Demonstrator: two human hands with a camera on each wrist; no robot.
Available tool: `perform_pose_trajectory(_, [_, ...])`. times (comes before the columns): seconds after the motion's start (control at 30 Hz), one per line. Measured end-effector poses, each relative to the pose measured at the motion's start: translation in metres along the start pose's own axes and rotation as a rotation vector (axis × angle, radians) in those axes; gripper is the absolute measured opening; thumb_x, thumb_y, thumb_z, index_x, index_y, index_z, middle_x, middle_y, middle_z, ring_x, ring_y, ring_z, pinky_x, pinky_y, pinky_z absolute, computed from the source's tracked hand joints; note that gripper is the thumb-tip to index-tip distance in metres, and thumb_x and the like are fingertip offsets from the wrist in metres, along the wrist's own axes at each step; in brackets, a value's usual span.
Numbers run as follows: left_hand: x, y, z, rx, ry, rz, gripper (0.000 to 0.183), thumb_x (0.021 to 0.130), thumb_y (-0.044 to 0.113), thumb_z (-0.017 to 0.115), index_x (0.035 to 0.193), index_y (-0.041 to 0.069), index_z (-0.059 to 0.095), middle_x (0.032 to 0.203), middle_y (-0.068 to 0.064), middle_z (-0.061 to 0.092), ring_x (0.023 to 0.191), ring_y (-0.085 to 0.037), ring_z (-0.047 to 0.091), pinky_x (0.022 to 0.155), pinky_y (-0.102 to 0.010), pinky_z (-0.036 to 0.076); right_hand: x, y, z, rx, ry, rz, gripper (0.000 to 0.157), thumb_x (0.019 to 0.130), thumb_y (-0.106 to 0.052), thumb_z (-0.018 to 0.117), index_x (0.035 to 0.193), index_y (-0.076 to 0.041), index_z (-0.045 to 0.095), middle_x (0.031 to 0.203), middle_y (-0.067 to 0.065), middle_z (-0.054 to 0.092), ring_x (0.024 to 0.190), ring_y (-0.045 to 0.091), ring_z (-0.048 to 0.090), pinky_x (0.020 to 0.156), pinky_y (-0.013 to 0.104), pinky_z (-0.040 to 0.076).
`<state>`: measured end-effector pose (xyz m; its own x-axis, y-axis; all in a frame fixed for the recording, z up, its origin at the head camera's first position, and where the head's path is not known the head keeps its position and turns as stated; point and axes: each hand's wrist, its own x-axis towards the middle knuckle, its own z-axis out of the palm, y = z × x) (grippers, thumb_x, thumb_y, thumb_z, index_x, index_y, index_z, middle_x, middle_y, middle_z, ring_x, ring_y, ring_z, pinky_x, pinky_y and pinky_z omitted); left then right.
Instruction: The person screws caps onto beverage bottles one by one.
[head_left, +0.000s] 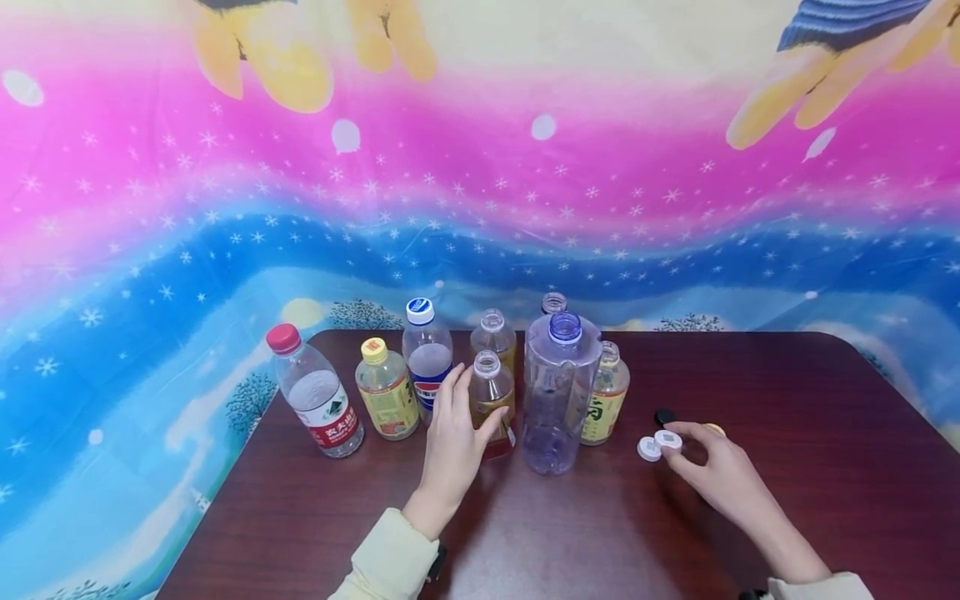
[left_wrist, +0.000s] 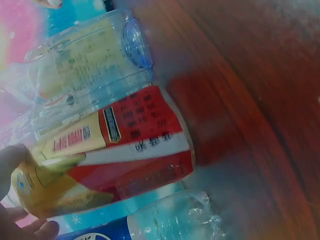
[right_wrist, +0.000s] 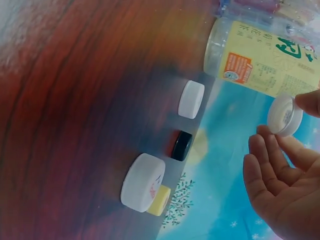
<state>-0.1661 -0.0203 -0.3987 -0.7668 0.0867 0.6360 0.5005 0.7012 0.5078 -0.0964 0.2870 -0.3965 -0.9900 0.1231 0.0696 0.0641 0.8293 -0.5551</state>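
Observation:
My left hand (head_left: 452,446) holds an uncapped bottle (head_left: 491,387) with a red and yellow label, its thumb on one side and fingers on the other, near the shoulder. The bottle stands upright on the table. Between thumb and index finger my right hand (head_left: 723,479) pinches a white bottle cap (right_wrist: 284,115), raised above the tabletop. Below it lie another white cap (right_wrist: 191,99), a black cap (right_wrist: 182,145), a larger white cap (right_wrist: 143,183) and a yellow cap (right_wrist: 159,200). In the head view my right hand hides the larger white cap.
Close right of the held bottle stands a tall purple uncapped bottle (head_left: 551,400), with a yellow-labelled uncapped bottle (head_left: 604,408) beside it. Leftward are a blue-labelled bottle (head_left: 429,358), a yellow-capped bottle (head_left: 387,393) and a red-capped bottle (head_left: 318,400). More uncapped bottles stand behind. A patterned cloth (head_left: 480,192) hangs behind the table (head_left: 585,542).

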Motion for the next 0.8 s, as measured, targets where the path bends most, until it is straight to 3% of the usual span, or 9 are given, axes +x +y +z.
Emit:
perform_pose_trajectory(0.23, [-0.001, 0.0, -0.002, -0.039, -0.034, -0.072, 0.066, 0.079, 0.029, 0.078, 0.129, 0.002, 0.044, 0.131, -0.019, 0.054, 0.12, -0.032, 0.056, 0.097, -0.045, 0.05, -0.001, -0.006, 0.0, 0.0, 0.034, -0.04, 0.042, 0.088, -0.028, 0.067, 0.119, -0.001, 0.06, 0.117, 0.023, 0.062, 0.107, 0.039, 0.057, 0.081, 0.053, 0.048])
perform_pose_trajectory(0.43, [-0.006, -0.004, -0.005, -0.052, 0.004, -0.105, 0.069, 0.078, 0.029, 0.078, 0.13, 0.003, 0.042, 0.125, -0.015, 0.052, 0.113, -0.028, 0.06, 0.092, -0.042, 0.053, -0.004, -0.011, -0.001, 0.001, 0.097, -0.059, 0.039, 0.088, -0.023, 0.066, 0.119, -0.001, 0.062, 0.117, 0.024, 0.062, 0.112, 0.043, 0.054, 0.085, 0.058, 0.046])
perform_pose_trajectory(0.57, [-0.011, -0.004, -0.011, -0.057, 0.007, -0.125, 0.071, 0.078, 0.03, 0.079, 0.133, 0.004, 0.043, 0.122, -0.015, 0.048, 0.104, -0.029, 0.062, 0.086, -0.042, 0.055, -0.006, -0.014, -0.002, 0.02, 0.155, -0.082, 0.037, 0.088, -0.024, 0.065, 0.119, -0.004, 0.064, 0.115, 0.019, 0.064, 0.11, 0.04, 0.057, 0.084, 0.055, 0.046])
perform_pose_trajectory(0.67, [-0.016, -0.001, -0.017, -0.065, -0.02, -0.14, 0.07, 0.077, 0.034, 0.079, 0.132, 0.006, 0.046, 0.121, -0.013, 0.047, 0.098, -0.029, 0.064, 0.082, -0.042, 0.057, -0.007, -0.016, -0.002, 0.018, 0.226, -0.114, 0.034, 0.087, -0.023, 0.067, 0.117, -0.007, 0.066, 0.11, 0.012, 0.066, 0.104, 0.026, 0.059, 0.08, 0.039, 0.046])
perform_pose_trajectory(0.8, [-0.024, 0.007, -0.021, -0.091, -0.063, -0.123, 0.068, 0.075, 0.036, 0.08, 0.129, 0.009, 0.048, 0.121, -0.01, 0.047, 0.098, -0.027, 0.065, 0.082, -0.041, 0.057, -0.008, -0.021, -0.003, 0.037, 0.319, -0.162, 0.031, 0.083, -0.02, 0.071, 0.113, -0.011, 0.069, 0.105, 0.006, 0.068, 0.096, -0.011, 0.048, 0.074, 0.019, 0.039])
